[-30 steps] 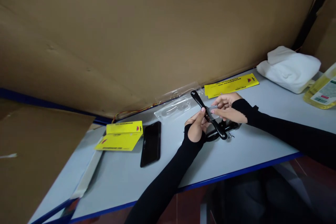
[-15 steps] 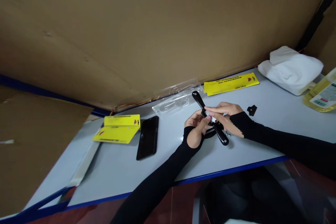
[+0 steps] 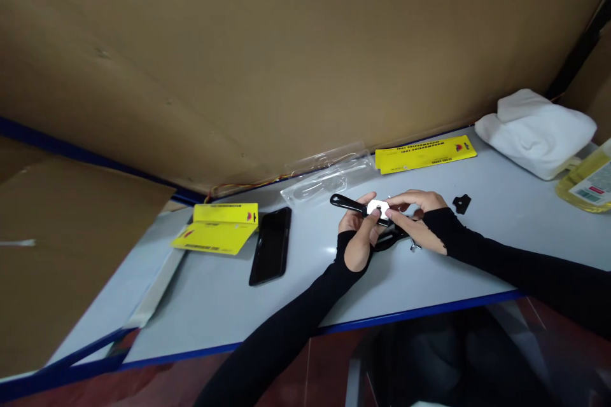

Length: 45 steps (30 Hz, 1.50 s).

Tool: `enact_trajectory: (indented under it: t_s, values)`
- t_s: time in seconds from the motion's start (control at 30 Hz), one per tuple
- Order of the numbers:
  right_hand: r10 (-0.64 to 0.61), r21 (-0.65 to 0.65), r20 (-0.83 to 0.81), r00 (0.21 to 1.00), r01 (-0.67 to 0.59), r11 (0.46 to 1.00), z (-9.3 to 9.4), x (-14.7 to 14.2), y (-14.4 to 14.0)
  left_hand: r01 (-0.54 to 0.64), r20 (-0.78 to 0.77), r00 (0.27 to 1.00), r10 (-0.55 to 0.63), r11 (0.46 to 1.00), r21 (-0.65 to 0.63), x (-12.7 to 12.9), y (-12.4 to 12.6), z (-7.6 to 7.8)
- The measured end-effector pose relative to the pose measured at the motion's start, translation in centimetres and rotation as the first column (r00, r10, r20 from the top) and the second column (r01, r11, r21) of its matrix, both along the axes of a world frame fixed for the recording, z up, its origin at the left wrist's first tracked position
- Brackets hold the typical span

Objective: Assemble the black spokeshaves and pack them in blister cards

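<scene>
Cardboard wall behind grey table.

On the table, a phone lies left of 2 hands holding a tool; a blister pack lies behind them, a folded cloth far right.

Both arms reach forward and meet in the middle, each covered by a black sleeve that runs over the wrist and part of the palm. The left hand comes from below, its back toward the camera, thumb and fingers curled up and closed in a pinch. The right hand comes in from the right side, lying low and flat, with its fingers stretched to the left and touching the left fingertips.
</scene>
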State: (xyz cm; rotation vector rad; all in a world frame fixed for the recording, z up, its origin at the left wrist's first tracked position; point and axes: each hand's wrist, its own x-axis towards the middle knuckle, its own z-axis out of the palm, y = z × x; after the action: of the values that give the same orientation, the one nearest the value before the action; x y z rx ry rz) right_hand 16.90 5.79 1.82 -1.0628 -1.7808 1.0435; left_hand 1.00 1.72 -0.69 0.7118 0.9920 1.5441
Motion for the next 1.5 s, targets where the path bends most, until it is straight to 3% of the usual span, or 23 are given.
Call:
enact_trajectory:
  t_s: [0.23, 0.33, 0.43, 0.83, 1.2, 1.5]
  values:
    - [-0.074, -0.083, -0.043, 0.996, 0.07, 0.994, -0.3, 0.0, -1.0, -0.084, -0.096, 0.992, 0.085, 0.996, 0.017, 0.3, -0.3, 0.1]
    - [-0.031, -0.209, -0.077, 0.997, 0.014, 0.978, -0.4, 0.1, -0.8, -0.09, -0.119, 0.989, 0.092, 0.996, 0.025, 0.2, -0.2, 0.0]
    - [0.014, -0.252, -0.127, 0.992, -0.046, 0.967, -0.4, 0.2, -0.3, -0.094, -0.129, 0.987, 0.099, 0.995, 0.04, -0.2, 0.0, 0.0]
    - [0.003, -0.275, -0.236, 0.972, -0.07, 0.959, 0.1, 0.3, 0.0, -0.067, -0.194, 0.977, 0.085, 0.993, 0.098, -0.5, 0.1, 0.7]
    - [-0.049, -0.316, -0.213, 0.976, -0.021, 0.949, 0.6, 0.3, -0.2, -0.053, -0.216, 0.974, 0.066, 0.996, 0.066, -0.7, 0.2, 0.8]
    - [-0.023, -0.276, -0.214, 0.977, -0.038, 0.96, 0.3, 0.4, 0.0, 0.028, -0.29, 0.957, -0.02, 0.999, 0.025, -1.5, 0.4, 0.6]
